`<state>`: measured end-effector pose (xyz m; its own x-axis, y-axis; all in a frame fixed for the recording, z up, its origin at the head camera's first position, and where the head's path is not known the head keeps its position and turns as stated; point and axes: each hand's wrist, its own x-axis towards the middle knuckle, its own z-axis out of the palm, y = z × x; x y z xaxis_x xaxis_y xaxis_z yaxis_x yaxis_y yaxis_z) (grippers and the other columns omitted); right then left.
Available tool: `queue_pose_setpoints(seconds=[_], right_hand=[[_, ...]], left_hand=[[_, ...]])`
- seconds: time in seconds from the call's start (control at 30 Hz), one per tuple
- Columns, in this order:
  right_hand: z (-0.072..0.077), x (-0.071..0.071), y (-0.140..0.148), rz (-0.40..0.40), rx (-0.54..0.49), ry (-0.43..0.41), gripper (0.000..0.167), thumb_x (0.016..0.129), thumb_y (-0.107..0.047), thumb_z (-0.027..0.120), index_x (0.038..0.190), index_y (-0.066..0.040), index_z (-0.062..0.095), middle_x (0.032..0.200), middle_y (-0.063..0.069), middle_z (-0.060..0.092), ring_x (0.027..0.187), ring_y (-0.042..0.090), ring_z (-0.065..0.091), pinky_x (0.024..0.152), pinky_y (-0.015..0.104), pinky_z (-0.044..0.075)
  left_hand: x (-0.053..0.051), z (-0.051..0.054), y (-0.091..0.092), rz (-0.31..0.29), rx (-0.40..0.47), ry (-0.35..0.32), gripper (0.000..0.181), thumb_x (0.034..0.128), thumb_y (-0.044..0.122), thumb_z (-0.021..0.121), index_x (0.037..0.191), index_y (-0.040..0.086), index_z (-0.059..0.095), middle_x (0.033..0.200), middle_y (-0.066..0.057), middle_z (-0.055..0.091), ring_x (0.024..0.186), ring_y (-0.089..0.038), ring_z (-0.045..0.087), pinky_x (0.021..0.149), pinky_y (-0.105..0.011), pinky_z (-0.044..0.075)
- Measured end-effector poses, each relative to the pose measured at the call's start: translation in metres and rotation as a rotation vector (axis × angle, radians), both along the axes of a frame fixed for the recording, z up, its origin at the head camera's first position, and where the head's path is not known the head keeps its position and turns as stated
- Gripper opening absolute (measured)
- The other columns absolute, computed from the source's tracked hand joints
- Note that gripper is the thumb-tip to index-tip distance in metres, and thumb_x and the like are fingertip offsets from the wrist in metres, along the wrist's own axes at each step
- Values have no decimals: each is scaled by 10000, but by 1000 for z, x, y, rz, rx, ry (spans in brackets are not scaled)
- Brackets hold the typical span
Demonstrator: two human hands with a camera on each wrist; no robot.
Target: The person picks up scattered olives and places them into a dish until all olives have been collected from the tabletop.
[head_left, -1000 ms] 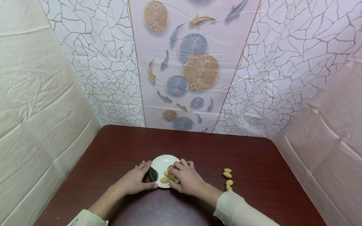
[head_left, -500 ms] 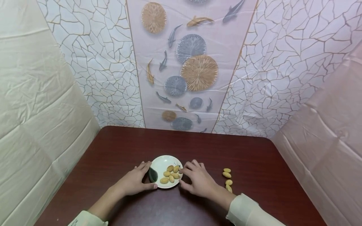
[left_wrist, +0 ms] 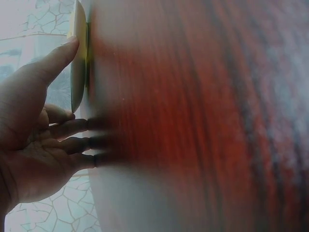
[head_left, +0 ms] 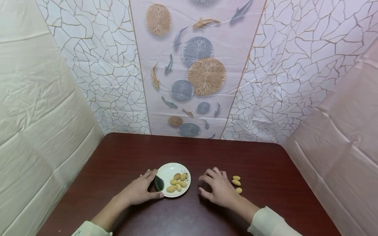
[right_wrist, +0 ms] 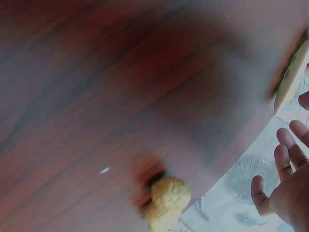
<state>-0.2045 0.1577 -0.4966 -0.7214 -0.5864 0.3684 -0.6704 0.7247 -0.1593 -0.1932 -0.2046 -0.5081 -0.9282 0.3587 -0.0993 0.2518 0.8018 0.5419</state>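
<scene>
On the table lies a small white plate [head_left: 168, 171] with a dark green patch at its left and a printed motif at its right rim. Several yellow oval pieces [head_left: 171, 189] with a rough skin lie on it; their kind is unclear. My left hand [head_left: 140, 189] touches the plate's left edge, thumb and fingers spread along the rim. Between the plate and a short row of yellow ovals [head_left: 236, 182], my right hand [head_left: 220, 189] hovers with loosely bent fingers and holds nothing. It hides the row's near end. The right wrist view shows bumpy yellow pieces [right_wrist: 170, 195] close up.
The dark red-brown table [head_left: 136, 147] has rounded far corners. Patterned cloth [head_left: 189, 59] with fish and round motifs hangs behind it. Plain beige cloth [head_left: 44, 114] encloses the left side, and similar cloth stands at the right.
My right hand has left the ovals on the plate and moved right toward the row, uncovering those on the plate. My left hand has stayed at the plate's rim.
</scene>
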Motion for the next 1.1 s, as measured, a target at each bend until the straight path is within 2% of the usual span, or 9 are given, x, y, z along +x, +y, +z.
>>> queue_pose_setpoints(seconds=[0.23, 0.47, 1.1], right_hand=[[-2, -6, 17, -44, 0, 30, 277, 905, -295, 893, 1146, -183, 814, 1101, -56, 698, 1011, 164, 577, 818, 439, 473], [-3, -6, 36, -69, 1, 71, 281, 879, -281, 922, 1117, -180, 813, 1079, -62, 692, 991, 153, 566, 836, 472, 493], [-6, -2, 84, -171, 70, 57, 299, 887, -254, 924, 1154, -181, 809, 1093, -60, 692, 988, 148, 554, 840, 565, 532]], left_hand=[[0, -3, -1, 1, 7, 4, 1170, 899, 654, 839, 1700, -43, 350, 1739, -323, 381, 1615, -573, 355, 1282, -728, 355], [0, -3, -2, 2, 3, 9, 1165, 901, 654, 838, 1700, -42, 353, 1739, -318, 384, 1615, -570, 358, 1282, -726, 358], [2, 1, 1, 9, 13, 7, 1150, 901, 619, 853, 1693, -52, 359, 1734, -337, 379, 1600, -597, 362, 1274, -736, 359]])
